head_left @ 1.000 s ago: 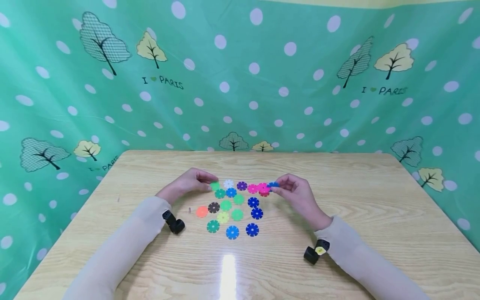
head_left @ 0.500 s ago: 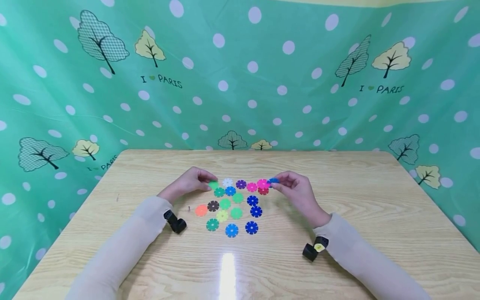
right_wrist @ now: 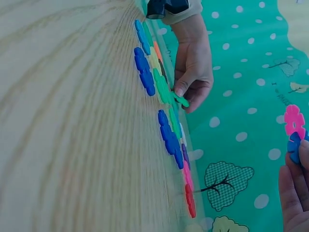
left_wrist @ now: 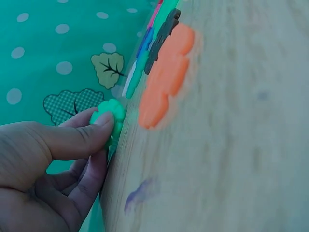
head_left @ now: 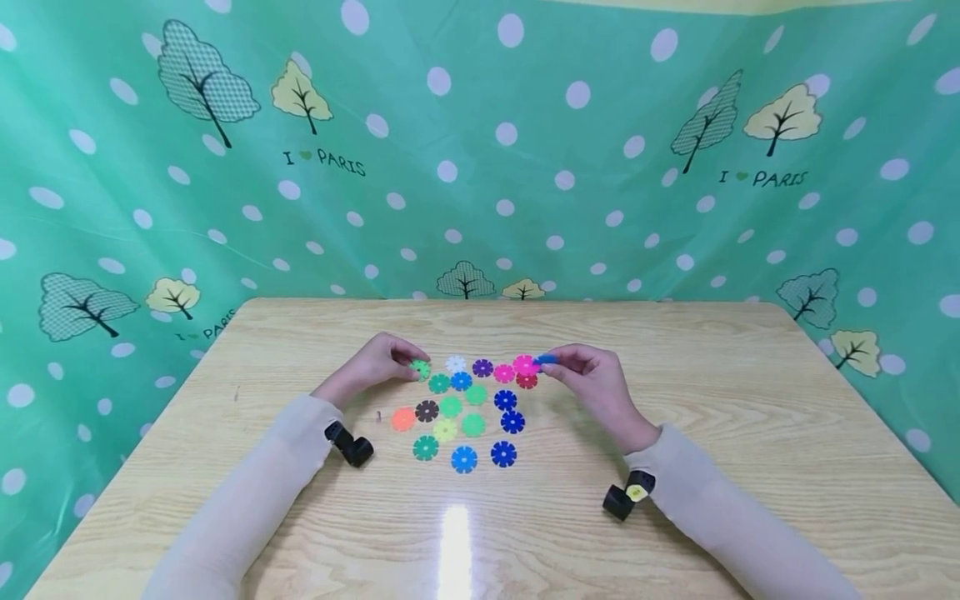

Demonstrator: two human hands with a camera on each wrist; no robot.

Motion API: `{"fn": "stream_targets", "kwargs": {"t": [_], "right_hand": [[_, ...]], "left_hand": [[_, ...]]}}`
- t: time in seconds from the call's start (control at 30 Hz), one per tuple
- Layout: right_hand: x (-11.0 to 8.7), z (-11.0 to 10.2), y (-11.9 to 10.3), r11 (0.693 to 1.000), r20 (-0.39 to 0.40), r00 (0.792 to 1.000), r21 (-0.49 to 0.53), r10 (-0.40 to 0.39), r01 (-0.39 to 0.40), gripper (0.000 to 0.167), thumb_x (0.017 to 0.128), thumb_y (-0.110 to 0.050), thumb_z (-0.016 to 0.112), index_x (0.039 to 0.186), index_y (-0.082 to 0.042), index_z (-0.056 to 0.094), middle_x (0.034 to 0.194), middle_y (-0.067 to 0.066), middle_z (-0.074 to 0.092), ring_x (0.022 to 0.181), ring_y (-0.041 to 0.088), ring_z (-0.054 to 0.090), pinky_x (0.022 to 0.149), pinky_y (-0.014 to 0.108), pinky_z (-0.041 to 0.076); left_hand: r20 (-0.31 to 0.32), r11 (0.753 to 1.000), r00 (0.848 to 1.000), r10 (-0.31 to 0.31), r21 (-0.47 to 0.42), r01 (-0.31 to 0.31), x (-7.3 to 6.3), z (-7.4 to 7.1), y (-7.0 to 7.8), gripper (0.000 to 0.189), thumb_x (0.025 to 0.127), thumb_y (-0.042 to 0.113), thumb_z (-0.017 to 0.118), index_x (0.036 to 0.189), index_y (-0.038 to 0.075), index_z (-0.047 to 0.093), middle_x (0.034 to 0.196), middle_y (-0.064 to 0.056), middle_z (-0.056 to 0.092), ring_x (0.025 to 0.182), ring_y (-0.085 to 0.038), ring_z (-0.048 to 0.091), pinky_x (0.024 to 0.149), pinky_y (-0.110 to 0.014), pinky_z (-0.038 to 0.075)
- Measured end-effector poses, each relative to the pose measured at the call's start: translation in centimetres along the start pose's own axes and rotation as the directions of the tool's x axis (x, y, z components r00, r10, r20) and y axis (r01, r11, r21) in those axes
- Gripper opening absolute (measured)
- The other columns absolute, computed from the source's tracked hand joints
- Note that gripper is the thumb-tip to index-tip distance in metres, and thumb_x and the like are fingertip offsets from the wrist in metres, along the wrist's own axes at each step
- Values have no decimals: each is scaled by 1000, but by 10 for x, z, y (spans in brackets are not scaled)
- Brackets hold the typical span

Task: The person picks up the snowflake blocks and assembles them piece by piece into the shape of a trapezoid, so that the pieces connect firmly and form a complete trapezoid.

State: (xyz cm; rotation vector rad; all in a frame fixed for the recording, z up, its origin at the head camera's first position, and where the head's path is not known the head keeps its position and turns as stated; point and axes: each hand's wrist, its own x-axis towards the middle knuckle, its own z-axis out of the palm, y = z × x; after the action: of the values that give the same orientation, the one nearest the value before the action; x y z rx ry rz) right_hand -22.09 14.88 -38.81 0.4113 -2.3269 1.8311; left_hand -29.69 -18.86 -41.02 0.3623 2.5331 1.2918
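Observation:
At the far left of the disc group, my left hand point(head_left: 381, 362) pinches a light green notched plastic disc point(left_wrist: 110, 108) between thumb and fingers, tilted up at the table surface. On the other side, my right hand point(head_left: 596, 379) grips a blue notched disc point(right_wrist: 295, 145). A pink notched disc point(right_wrist: 293, 119) stands out from that blue one, overlapping its edge as if slotted into it. In the head view this pink-and-blue pair appears just over a red disc point(head_left: 527, 381). Between the hands lie a white disc point(head_left: 456, 364), a purple disc point(head_left: 483, 367) and another pink disc point(head_left: 504, 373).
Nearer the front, several green, blue and dark blue discs point(head_left: 504, 454) lie flat on the wooden table point(head_left: 337, 533), with an orange disc point(head_left: 403, 419) and a black disc point(head_left: 427, 411) at left. A green dotted curtain point(head_left: 480, 150) hangs behind the table.
My left hand has shifted slightly left, lifting and tilting the light green disc away from the others. My right hand still holds the blue and pink discs, raised a little from the row.

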Motion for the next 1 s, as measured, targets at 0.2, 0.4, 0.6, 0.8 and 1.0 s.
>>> {"fn": "stream_targets", "kwargs": {"t": [0.2, 0.4, 0.6, 0.8, 1.0], "right_hand": [[0, -1, 0, 1000, 2, 1000, 16, -3, 3, 18, 83, -7, 71, 97, 3, 68, 90, 6, 71, 77, 13, 65, 72, 29, 57], [1, -2, -2, 1000, -11, 1000, 21, -3, 3, 19, 82, -9, 72, 96, 4, 69, 86, 1, 71, 75, 10, 65, 71, 26, 56], [1, 0, -3, 997, -6, 1000, 78, 5, -5, 22, 82, -11, 73, 95, 6, 67, 83, -2, 70, 75, 11, 66, 74, 29, 57], [0, 3, -1, 993, 0, 1000, 117, 14, -14, 22, 81, -8, 73, 94, 8, 65, 83, 0, 70, 74, 11, 67, 74, 30, 57], [1, 5, -1, 995, -7, 1000, 100, 10, -9, 19, 80, -6, 73, 92, 7, 66, 82, 0, 70, 73, 10, 66, 69, 24, 56]], "left_hand": [[-44, 996, 999, -31, -80, 27, -6, -2, -3, 28, 79, 3, 73, 107, 1, 69, 92, -7, 67, 80, -15, 58, 70, -24, 50], [-75, 989, 997, 33, -140, -44, -15, 6, 21, 28, 81, 7, 71, 108, 2, 67, 94, -7, 66, 84, -16, 59, 74, -24, 52], [-97, 962, 993, 66, -259, -89, -25, 29, 63, 26, 81, 6, 71, 106, 0, 66, 93, -9, 67, 82, -17, 63, 79, -31, 55], [-186, 930, 971, 147, -309, -200, -34, 55, 87, 17, 82, 5, 71, 98, -1, 67, 89, -10, 69, 84, -32, 65, 78, -42, 56], [-250, 895, 936, 250, -308, -321, -37, 72, 95, 14, 84, 6, 70, 96, -1, 67, 87, -13, 69, 83, -37, 65, 75, -46, 55]]}}
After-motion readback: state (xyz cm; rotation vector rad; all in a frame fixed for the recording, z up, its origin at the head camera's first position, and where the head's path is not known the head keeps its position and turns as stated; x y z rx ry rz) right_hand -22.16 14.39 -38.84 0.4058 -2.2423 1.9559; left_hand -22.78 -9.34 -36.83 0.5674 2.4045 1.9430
